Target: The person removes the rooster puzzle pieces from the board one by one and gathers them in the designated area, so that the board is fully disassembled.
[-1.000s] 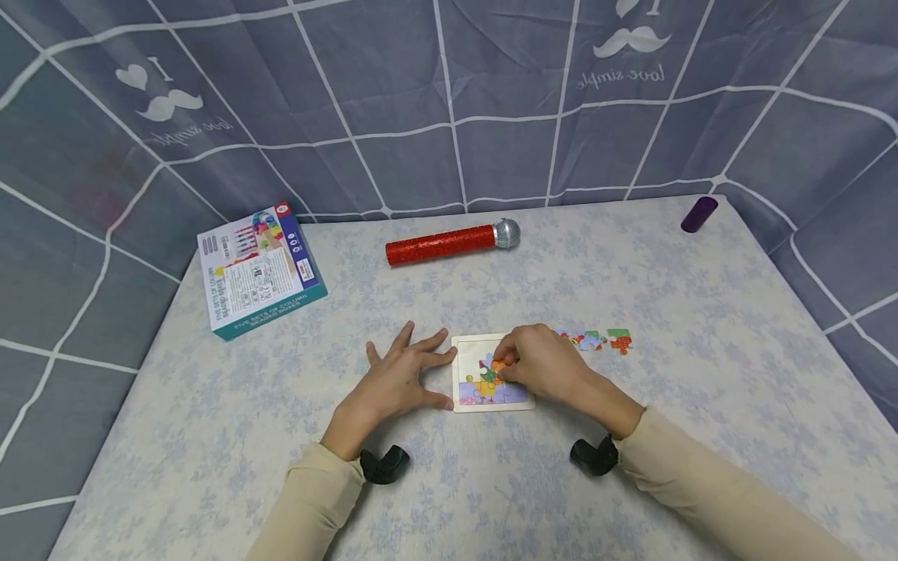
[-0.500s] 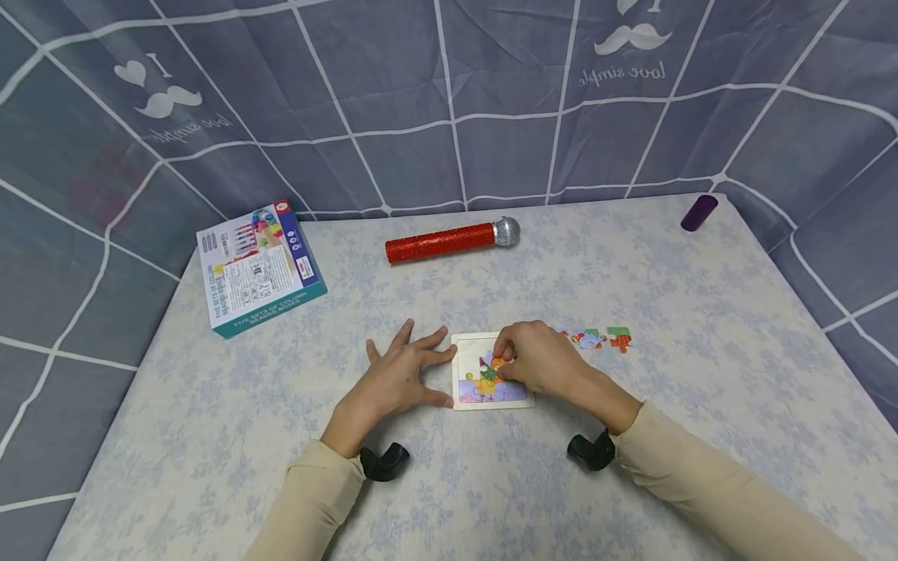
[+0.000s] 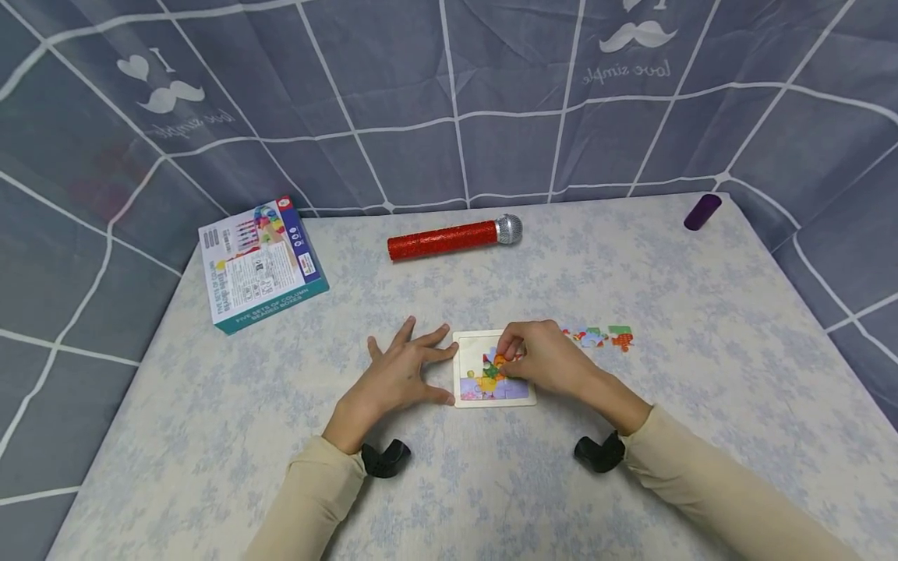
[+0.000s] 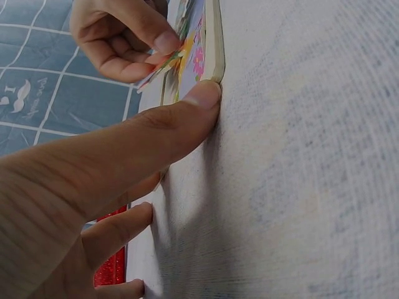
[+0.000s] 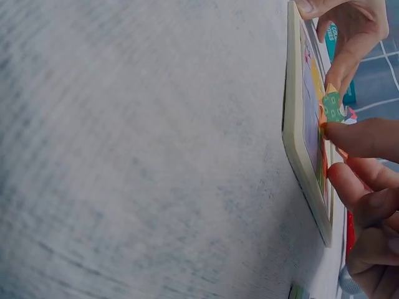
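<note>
A small jigsaw puzzle board (image 3: 479, 340) with a pale raised frame lies on the table, its lower part filled with lilac and yellow pieces. My left hand (image 3: 396, 378) has its fingers spread, thumb and a fingertip against the board's left edge. In the left wrist view the thumb (image 4: 202, 96) presses the board's corner. Over the board, my right hand (image 3: 550, 358) pinches a colourful puzzle piece (image 5: 333, 107) between thumb and fingers. The right wrist view shows that piece, green with pale marks, tilted up from the board's surface.
Several loose puzzle pieces (image 3: 620, 337) lie in a row right of the board, partly behind the right hand. Farther back are a red glittery microphone (image 3: 449, 240), a boxed bead set (image 3: 263, 265) at left and a purple cylinder (image 3: 702, 212) at right. A grey curtain (image 3: 393, 93) surrounds the table.
Both hands stay nearly in place. The right hand still pinches the piece over the board, with only a slight shift of the fingers; the whole view has shifted a little.
</note>
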The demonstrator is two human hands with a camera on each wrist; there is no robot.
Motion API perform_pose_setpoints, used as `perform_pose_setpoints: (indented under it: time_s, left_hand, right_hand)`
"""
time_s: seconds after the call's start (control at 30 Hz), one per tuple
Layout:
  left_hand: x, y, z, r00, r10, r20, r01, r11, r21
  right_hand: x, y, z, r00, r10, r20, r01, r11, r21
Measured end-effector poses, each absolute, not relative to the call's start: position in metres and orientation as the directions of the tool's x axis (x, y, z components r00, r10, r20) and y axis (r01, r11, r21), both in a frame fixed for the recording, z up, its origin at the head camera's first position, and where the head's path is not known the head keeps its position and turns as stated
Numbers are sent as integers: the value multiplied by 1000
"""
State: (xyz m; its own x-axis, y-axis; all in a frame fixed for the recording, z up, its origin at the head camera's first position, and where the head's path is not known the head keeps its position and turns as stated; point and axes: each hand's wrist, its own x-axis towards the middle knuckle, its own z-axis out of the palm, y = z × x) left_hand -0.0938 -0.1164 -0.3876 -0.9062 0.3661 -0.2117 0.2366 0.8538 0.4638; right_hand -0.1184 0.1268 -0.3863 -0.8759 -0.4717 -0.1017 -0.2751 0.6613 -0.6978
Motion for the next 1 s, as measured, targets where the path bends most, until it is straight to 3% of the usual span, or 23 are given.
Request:
perform_pose_setpoints:
  time_s: [0.27,0.63,1.0]
  left_hand:
    - [-95,-116,-386,-904,369,-215,242,857,456]
    - [-95,-115,-387,-905,365,-219,234,856,461]
    - [-92,-116,-388,-907,362,-217,225,850,477]
  right_hand:
    - [-118,130,-385,-876,-478,-67,-273,605,-749]
    - [-122,141,-382,-857,-496,-143,-144,495,-857]
    - [-123,163,-384,-870,-456,-190,-56,474,-879]
